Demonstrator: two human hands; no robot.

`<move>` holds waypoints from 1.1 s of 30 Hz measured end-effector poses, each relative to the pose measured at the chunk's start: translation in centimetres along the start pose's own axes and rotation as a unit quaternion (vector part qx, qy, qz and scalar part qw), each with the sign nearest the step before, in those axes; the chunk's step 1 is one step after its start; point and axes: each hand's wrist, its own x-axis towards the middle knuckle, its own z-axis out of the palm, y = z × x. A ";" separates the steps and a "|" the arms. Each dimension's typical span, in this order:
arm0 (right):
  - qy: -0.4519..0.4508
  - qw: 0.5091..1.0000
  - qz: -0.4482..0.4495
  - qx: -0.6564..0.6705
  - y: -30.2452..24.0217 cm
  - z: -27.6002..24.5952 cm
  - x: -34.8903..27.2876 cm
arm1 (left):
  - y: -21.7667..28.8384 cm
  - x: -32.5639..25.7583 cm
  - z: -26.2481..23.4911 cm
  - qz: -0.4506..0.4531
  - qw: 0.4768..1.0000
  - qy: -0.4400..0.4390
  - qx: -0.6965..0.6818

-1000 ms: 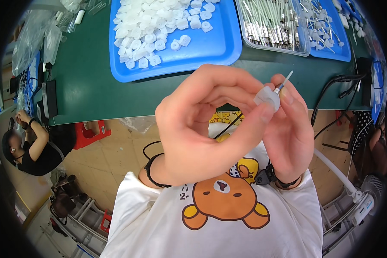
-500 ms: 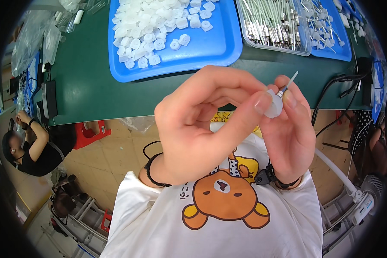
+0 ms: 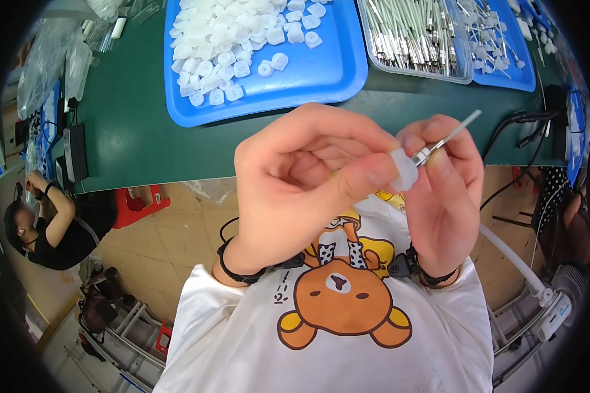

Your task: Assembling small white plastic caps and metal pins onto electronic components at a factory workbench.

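Pinched between thumb and forefinger of my left hand (image 3: 295, 190) is a translucent white plastic cap (image 3: 405, 171). My right hand (image 3: 449, 209) grips a thin pale stem with a metal sleeve (image 3: 464, 125) between thumb and fingers. The sleeved end of the stem meets the cap, while its pale tip points up and to the right. How deep it sits in the cap I cannot tell. Both hands are held close together in front of my chest, just past the near table edge.
A blue tray (image 3: 321, 82) of loose white caps lies on the green table (image 3: 131, 131). Right of it stand a clear box (image 3: 432, 73) of similar stems and a blue tray (image 3: 523, 80) of capped stems. Black cables (image 3: 518, 131) run at the right. Another person (image 3: 56, 223) sits at left.
The stem has tilted further to the right, and more of its length and metal sleeve shows. The cap has shifted slightly left with my left fingers and turned.
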 end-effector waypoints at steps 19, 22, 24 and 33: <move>0.010 0.960 -0.196 -0.200 0.9 0.2 1.1 | -2.5 0.0 -0.2 0.224 0.964 0.027 0.141; 0.029 0.969 -0.156 -0.190 0.4 0.4 2.0 | -2.8 1.0 -0.5 0.238 0.941 0.051 0.233; 0.050 0.969 -0.119 -0.210 -1.1 -0.1 3.5 | -2.4 2.0 -0.5 0.240 0.916 0.080 0.313; 0.155 0.589 -0.198 -0.768 -6.8 -5.0 7.7 | -2.1 4.7 -5.2 0.176 0.733 0.125 0.645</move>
